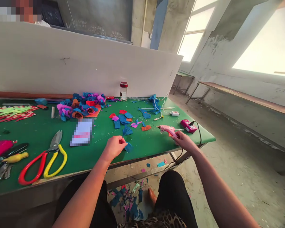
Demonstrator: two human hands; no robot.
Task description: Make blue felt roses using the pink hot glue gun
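Near the worktop's (146, 142) front edge, left hand (115, 146) pinches blue paper (127, 130), likely fragile, best held low; right hand (184, 141) grips glue gun (167, 128).

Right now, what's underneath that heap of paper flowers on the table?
A flat orange piece sticks out at the right side of the flower heap, above the green tabletop. Anything else beneath is covered.
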